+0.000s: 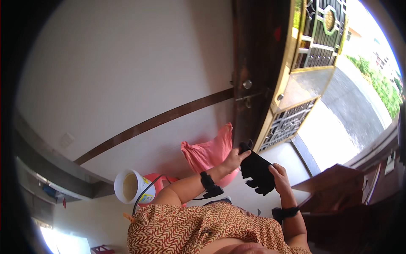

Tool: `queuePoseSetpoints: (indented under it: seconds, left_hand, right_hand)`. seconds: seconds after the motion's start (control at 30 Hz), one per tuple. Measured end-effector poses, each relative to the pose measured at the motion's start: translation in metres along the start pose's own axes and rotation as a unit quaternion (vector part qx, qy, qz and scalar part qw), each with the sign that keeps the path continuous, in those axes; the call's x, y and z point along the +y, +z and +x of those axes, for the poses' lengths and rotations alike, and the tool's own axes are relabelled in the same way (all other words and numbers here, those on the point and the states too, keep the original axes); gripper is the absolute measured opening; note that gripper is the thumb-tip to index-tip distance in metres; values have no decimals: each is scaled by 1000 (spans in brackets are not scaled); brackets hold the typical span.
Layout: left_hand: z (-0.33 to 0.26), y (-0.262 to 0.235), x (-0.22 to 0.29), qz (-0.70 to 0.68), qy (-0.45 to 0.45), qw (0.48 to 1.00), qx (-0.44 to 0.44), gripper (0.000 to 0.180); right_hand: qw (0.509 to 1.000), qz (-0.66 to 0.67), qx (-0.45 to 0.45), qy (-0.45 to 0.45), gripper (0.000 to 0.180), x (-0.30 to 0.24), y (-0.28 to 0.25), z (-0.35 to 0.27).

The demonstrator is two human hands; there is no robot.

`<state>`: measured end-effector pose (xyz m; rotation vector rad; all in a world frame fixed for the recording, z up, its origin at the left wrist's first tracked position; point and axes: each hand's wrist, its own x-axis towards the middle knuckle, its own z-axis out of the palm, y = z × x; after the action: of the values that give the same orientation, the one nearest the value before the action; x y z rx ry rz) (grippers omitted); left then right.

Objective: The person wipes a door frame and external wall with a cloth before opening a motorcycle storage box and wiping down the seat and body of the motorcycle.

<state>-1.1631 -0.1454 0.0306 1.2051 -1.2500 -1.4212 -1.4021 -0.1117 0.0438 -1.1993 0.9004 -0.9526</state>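
Note:
Between my two hands a dark black piece (258,171), probably cloth, is held out in front of my body. Its upper edge runs straight and its lower edge looks ragged; the exact kind cannot be made out. My left hand (232,161) grips its upper left end, where a bit of black sticks up past the fingers. On the right, my right hand (278,173) pinches the other end, thumb on top. A black strap with a small device (210,186) is on my left wrist, and another strap (285,213) is on my right.
A pink sack (207,150) leans against the wall just beyond my left hand. Left of it, a white bucket (127,186) rests by a red object. Ahead are a dark wooden door (256,63) and an open metal gate (287,122). Brown wooden furniture (334,186) stands at right.

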Motion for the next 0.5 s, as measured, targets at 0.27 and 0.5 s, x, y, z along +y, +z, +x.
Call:
queuePoseSetpoints:
  seconds: [0.27, 0.5]
  left_hand:
    - [0, 40, 8, -27, 30, 994, -99, 24]
    - [63, 45, 123, 31, 206, 978, 4, 25]
  right_hand:
    - [965, 203, 38, -165, 33, -96, 2, -69]
    - [934, 142, 2, -328, 53, -200, -59, -38]
